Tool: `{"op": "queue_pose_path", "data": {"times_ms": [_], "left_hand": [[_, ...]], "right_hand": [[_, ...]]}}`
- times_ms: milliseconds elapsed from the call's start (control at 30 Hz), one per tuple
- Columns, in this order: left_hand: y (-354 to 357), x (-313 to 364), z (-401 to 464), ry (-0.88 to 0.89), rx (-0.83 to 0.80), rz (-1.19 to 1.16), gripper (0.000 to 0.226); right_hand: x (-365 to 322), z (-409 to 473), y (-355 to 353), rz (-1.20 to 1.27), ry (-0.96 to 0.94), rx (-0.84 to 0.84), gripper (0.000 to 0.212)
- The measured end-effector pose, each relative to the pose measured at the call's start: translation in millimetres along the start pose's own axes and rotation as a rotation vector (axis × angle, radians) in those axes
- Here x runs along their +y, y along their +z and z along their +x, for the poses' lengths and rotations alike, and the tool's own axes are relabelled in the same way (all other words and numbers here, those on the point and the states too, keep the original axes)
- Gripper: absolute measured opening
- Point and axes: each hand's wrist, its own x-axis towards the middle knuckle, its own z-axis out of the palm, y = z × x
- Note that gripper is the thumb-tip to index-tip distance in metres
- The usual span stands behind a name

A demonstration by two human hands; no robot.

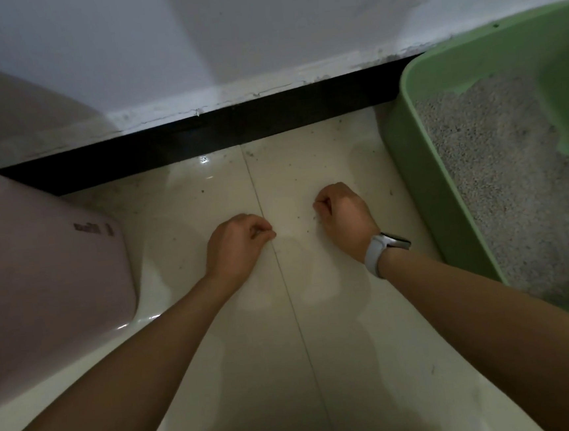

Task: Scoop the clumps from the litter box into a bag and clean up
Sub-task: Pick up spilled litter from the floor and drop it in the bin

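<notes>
The green plastic litter box point(420, 176) sits on the floor at the right, against the black baseboard strip point(200, 136), and it holds a bed of grey granular litter point(500, 176) that slopes up toward its far wall. No clump can be picked out in the litter from this view.

At the left stands a pale pink plastic container point(50, 263) with dark lettering near its corner; what is inside it cannot be seen.

Between these 2 containers, both hands hover low over the glossy cream floor tiles point(322, 349), which are speckled with stray litter grains point(316, 216). The left hand point(236, 245) has its fingers curled in with the fingertips pinched together; whether they grasp a grain cannot be told. The right hand point(343, 215), with a white wristwatch point(381, 251) on its wrist, is clenched the same way.
</notes>
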Motion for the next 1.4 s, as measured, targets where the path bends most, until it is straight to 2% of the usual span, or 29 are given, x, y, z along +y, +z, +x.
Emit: {"op": "queue_pose_path", "data": {"times_ms": [67, 167, 233, 300, 367, 467, 533, 600, 700, 800, 867, 967, 1067, 1167, 1267, 1333, 1400], "left_hand": [[0, 1, -1, 0.021, 0.007, 0.038, 0.012], [0, 3, -1, 0.036, 0.000, 0.118, 0.014], [0, 3, 0, 0.029, -0.026, 0.156, 0.014], [-2, 4, 2, 0.007, -0.044, 0.139, 0.012], [-4, 6, 5, -0.082, -0.039, -0.049, 0.006], [-16, 11, 8, -0.323, -0.010, -0.569, 0.017], [-26, 14, 8, -0.420, -0.029, -0.879, 0.018], [-33, 18, 6, -0.463, -0.090, -1.108, 0.016], [-37, 22, 3, -0.459, -0.175, -1.209, 0.020], [-38, 24, 0, -0.526, -0.254, -1.236, 0.027], [-38, 24, -1, -0.562, -0.297, -1.161, 0.028], [-32, 20, -5, -0.553, -0.260, -0.879, 0.029], [-24, 11, -9, -0.397, -0.135, -0.509, 0.024], [-15, 3, -16, -0.215, -0.059, -0.286, 0.010], [-8, 2, -22, -0.111, -0.022, -0.204, 0.006], [-5, 2, -23, -0.073, 0.010, -0.181, 0.007], [-5, 1, -22, -0.046, 0.057, -0.149, 0.007]], "right_hand": [[-3, 1, -4, 0.117, 0.056, 0.039, 0.015], [-11, 2, -14, 0.441, 0.267, 0.083, 0.012], [-14, -1, -24, 0.758, 0.440, 0.014, 0.019], [-16, -3, -34, 1.144, 0.594, -0.140, 0.025], [-15, -6, -43, 1.372, 0.646, -0.290, 0.023], [-13, -6, -50, 1.484, 0.598, -0.418, 0.019], [-12, -5, -50, 1.456, 0.579, -0.436, 0.025], [-10, -3, -45, 1.300, 0.592, -0.373, 0.031], [-7, -1, -31, 0.701, 0.444, -0.188, 0.020], [-4, -2, -19, 0.280, 0.231, -0.153, 0.008], [-5, -3, -12, 0.146, 0.168, -0.186, 0.017], [-8, -3, -6, 0.005, 0.118, -0.167, 0.017], [-10, -6, -1, -0.104, 0.047, -0.174, 0.017], [-12, -9, 2, -0.200, -0.013, -0.207, 0.019], [-11, -7, 1, -0.174, -0.039, -0.216, 0.020], [-13, -4, -7, 0.124, 0.112, -0.181, 0.014], [-16, -2, -20, 0.609, 0.345, -0.257, 0.015]]}}
